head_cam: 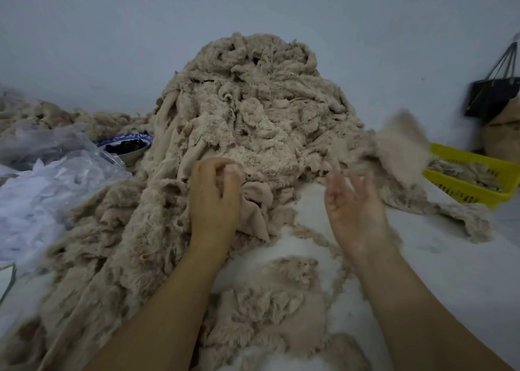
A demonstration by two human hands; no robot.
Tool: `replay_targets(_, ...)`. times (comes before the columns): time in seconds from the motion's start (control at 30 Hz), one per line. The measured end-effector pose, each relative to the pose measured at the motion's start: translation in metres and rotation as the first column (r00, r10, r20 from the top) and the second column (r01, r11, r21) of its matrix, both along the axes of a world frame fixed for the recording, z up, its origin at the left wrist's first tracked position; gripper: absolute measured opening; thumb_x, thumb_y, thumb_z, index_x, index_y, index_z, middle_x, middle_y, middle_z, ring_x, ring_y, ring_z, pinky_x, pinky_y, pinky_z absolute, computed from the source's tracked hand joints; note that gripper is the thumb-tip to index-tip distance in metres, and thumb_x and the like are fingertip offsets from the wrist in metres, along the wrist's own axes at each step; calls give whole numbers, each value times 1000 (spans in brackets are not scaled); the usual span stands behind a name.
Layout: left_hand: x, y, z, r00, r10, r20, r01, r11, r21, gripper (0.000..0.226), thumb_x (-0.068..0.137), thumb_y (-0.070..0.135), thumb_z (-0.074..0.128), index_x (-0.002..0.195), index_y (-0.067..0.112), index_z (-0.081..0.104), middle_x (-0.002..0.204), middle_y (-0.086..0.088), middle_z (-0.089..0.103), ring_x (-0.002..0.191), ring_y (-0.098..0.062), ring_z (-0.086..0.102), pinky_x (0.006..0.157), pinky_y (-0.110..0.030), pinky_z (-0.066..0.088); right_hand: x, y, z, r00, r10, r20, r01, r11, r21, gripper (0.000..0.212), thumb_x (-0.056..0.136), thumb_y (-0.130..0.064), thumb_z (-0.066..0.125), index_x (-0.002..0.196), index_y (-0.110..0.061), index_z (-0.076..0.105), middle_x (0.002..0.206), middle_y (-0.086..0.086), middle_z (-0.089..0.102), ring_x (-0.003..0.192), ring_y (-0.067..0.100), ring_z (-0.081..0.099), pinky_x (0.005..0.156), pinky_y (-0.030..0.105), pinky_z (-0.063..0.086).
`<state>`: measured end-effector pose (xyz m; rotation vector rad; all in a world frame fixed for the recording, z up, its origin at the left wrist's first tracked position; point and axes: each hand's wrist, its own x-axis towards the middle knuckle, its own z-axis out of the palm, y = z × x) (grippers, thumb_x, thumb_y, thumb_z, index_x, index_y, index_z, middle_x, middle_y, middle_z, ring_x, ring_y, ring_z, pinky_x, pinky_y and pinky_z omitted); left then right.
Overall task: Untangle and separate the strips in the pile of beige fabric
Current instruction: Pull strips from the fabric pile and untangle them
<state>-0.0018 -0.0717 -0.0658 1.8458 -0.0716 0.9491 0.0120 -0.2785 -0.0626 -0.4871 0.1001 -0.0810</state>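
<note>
Right, here we are at the big pile of beige fabric (pixel 253 111), heaped against the wall and spilling forward across the white surface (pixel 422 258). At the near foot of the pile the left hand (pixel 215 199) has its fingers curled tight, clamped on a smooth fold of cloth. The right hand (pixel 356 210) is just to the right of that spot, palm up, fingers spread and loose, holding nothing, and it is blurred. Further right of the pile is a smeared beige strip (pixel 402 142), on the way toward the yellow basket (pixel 475 190), which already has beige pieces in it; whether that strip is in the air or lying down, I can't tell. My read: one strip is just dealt with and the next is being picked out from the fold under the left hand. To do this well, I'd say let the left hand pin the bulk, bring the free right hand in to find a loose end beside it, and draw along the strip's length rather than yanking up, because that fluffy edge looks ready to snag and drag neighbours with it. Mind the thin strand (pixel 315 238) trailing across the surface in front of the pile; it could loop round a wrist. Left of the pile sit crumpled clear plastic (pixel 42 179) and a blue-rimmed bowl (pixel 126 145) of something dark, so pull away from those. Plenty of pile left, by the look of it.
</note>
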Motion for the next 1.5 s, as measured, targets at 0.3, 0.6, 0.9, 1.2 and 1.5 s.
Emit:
replay_targets(0.3,6,-4,-11,921,-44,-388,72,996,59,17,97,28,54,107,17,63,91,-4,65,72,-3,53,59,-21,41,-9,47,-20,930,341,-139,-335,629,-701,21,101,-28,55,111,-10,63,100,11,71,70,17,71,61,26,57)
replay_targets(0.6,5,-3,-1,962,-143,-231,61,942,-329,22,99,29,52,81,38,59,71,12,60,66,-11,54,60,-29,46,-9,41,-25,965,260,-46,-102,209,-973,23,99,-37,57,83,-22,51,65,-5,50,54,11,44,52,26,39)
replay_targets(0.9,23,23,-2,957,28,-290,-252,581,-774,18,100,22,44,86,28,53,110,-11,65,104,-29,62,95,-51,53,-8,46,-20,968,-180,178,238,415,-878,17,101,-25,51,87,-34,52,76,-12,59,64,10,54,57,28,43)
replay_targets(1.2,4,9,1,952,293,-90,-299,951,-73,39,95,25,46,134,18,48,134,0,41,128,-23,40,106,-37,35,-5,42,-17,976,-125,177,216,600,-770,12,104,-16,48,94,-22,49,70,-18,67,57,7,66,54,23,55)
replay_targets(1.5,7,-13,-24,903,-55,-426,293,803,518,38,94,15,52,130,23,59,123,-3,65,113,-24,59,92,-33,47,-10,38,-16,907,-194,375,422,394,-817,28,102,-23,48,85,-44,49,82,-21,64,69,2,63,57,17,51)
